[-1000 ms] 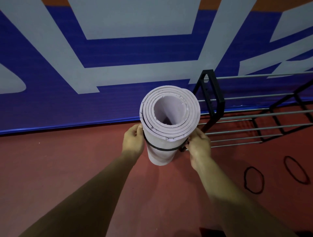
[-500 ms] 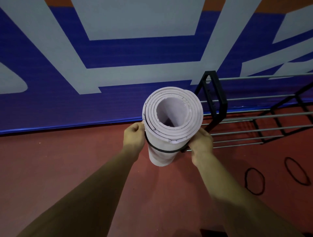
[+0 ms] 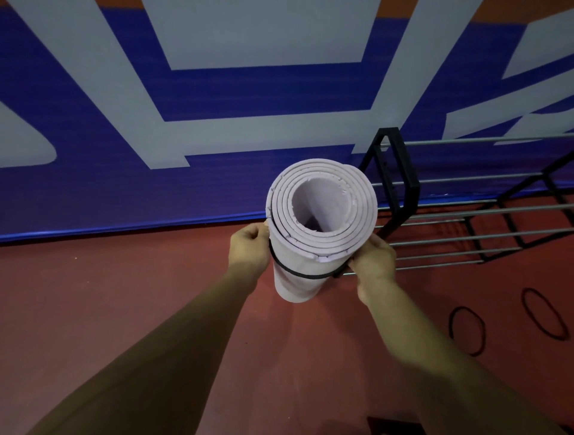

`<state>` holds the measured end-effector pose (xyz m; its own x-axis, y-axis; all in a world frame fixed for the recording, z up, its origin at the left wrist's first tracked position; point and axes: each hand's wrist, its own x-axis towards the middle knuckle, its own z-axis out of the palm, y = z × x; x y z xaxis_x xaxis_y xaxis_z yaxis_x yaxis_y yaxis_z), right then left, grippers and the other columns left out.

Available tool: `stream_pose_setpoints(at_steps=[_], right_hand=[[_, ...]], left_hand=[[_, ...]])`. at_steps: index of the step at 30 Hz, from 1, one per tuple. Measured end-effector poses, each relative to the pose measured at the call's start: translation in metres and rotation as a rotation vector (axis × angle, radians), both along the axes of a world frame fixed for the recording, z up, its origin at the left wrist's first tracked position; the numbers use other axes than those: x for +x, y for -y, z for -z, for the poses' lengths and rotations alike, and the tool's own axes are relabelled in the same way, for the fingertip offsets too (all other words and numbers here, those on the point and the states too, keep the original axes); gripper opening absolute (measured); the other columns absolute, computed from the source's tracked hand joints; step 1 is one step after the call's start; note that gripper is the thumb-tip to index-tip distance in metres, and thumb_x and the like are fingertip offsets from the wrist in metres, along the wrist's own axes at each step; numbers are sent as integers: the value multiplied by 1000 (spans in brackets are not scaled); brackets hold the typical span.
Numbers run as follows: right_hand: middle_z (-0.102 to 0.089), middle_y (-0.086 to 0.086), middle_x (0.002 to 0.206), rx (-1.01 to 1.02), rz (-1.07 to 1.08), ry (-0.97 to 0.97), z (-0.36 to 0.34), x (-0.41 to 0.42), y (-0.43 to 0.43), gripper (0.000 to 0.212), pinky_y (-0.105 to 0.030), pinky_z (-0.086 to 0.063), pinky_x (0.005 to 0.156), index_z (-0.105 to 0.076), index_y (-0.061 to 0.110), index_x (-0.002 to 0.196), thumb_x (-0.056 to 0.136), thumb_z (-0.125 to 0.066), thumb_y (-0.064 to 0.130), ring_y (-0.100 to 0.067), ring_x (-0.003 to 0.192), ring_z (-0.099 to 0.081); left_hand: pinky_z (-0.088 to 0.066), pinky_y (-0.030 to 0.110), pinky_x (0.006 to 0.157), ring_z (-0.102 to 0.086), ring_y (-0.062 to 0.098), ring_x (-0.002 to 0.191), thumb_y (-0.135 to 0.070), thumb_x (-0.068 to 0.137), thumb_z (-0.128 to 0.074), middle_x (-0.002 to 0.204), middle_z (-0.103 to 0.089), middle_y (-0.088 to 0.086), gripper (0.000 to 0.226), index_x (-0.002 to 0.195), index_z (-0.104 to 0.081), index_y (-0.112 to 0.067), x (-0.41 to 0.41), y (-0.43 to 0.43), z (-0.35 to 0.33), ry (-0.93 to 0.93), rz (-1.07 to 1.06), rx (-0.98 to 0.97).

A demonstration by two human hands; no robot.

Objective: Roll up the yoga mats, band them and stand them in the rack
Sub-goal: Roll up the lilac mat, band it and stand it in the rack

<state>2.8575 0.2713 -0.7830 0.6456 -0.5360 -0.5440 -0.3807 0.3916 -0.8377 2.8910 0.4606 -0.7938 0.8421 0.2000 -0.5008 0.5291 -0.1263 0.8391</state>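
Edged the rolled mat [image 3: 295,288] slightly nearer the rack [image 3: 394,174]; upright on the floor [image 3: 124,310] just beside it. Pinching the band [image 3: 306,276] at either side with left grip [image 3: 248,248] and right grip [image 3: 372,257], both curled round it. Best to level it, then release both sides together, keeping coils tight.

Ahead of me a wall [image 3: 217,102] covered in deep blue, ribbed material carries huge pale grey shapes [image 3: 254,34], like parts of giant letters. A thin orange strip [image 3: 62,3] shows along its top edge. Below me the floor [image 3: 93,310] is smooth and brick red, dimly lit.
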Motion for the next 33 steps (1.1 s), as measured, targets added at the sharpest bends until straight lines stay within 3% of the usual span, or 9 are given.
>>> stream_pose_setpoints(at_steps=[4, 7, 11, 13, 16, 23, 27, 30, 33], right_hand=[[-63, -1, 64, -157, -34, -27, 11, 1, 2, 29, -28, -47, 60, -67, 13, 64, 91, -65, 7, -16, 69, -54], [-61, -5, 70, -175, -56, 6, 13, -4, 1, 28, -34, -46, 67, -67, 14, 67, 94, -63, 17, -17, 71, -52], [-76, 2, 96, -131, -85, 113, 16, -22, -5, 19, -39, -53, 87, -77, 25, 96, 101, -58, 24, -13, 91, -66], [-75, 7, 102, -150, -111, 127, 22, -32, -9, 22, -37, -51, 90, -75, 33, 108, 103, -55, 26, -12, 92, -63], [-71, 11, 107, -170, -130, 129, 26, -40, -16, 25, -37, -46, 92, -71, 43, 117, 101, -53, 36, -13, 98, -54], [-70, 15, 122, -173, -147, 92, 34, -43, -21, 32, -45, -49, 108, -67, 47, 113, 105, -48, 22, -7, 115, -63], [-69, 7, 125, -11, -120, 84, 24, -44, -18, 31, -47, -47, 109, -66, 37, 116, 108, -39, 23, -13, 119, -63], [-68, -6, 109, -52, -158, 113, 17, -47, -21, 31, -55, -47, 106, -68, 39, 109, 107, -41, 25, -31, 105, -64], [-69, 3, 98, -150, -186, 91, 24, -46, -24, 29, -55, -49, 103, -68, 39, 114, 106, -43, 26, -21, 92, -67]], left_hand=[[-54, 39, 76, -64, 17, 77, -20, 100, -48, 85, -73, -1, 24, 90, -69, -19, -5, 3, -2, 75, 54, 200], [-49, 29, 71, -61, 6, 79, -27, 105, -40, 86, -70, -7, 31, 89, -65, -19, -18, 7, -10, 175, 100, 245], [-40, 10, 81, -60, 2, 102, -30, 108, -32, 110, -67, -17, 34, 115, -64, -25, -38, 7, -13, 259, 166, 209], [-41, 18, 100, -55, 3, 121, -32, 109, -31, 131, -63, -14, 39, 136, -57, -25, -46, 8, -8, 305, 181, 194], [-38, 31, 113, -48, 5, 133, -31, 109, -29, 143, -56, -11, 42, 146, -49, -26, -54, 11, 1, 346, 176, 187], [-46, 46, 110, -58, 17, 126, -15, 101, -35, 134, -63, -8, 51, 141, -51, -42, -61, 13, 24, 264, 99, 140], [-48, 49, 107, -59, 19, 124, -44, 100, -31, 132, -65, -7, 47, 138, -56, -36, -66, 14, 15, 262, 19, 62], [-46, 47, 108, -57, 15, 126, -59, 99, -27, 132, -64, -11, 54, 137, -56, -35, -68, 16, 9, 276, 68, 66], [-46, 45, 110, -57, 13, 126, -45, 103, -31, 134, -62, -15, 44, 141, -53, -37, -65, 19, 9, 273, 55, 98]])
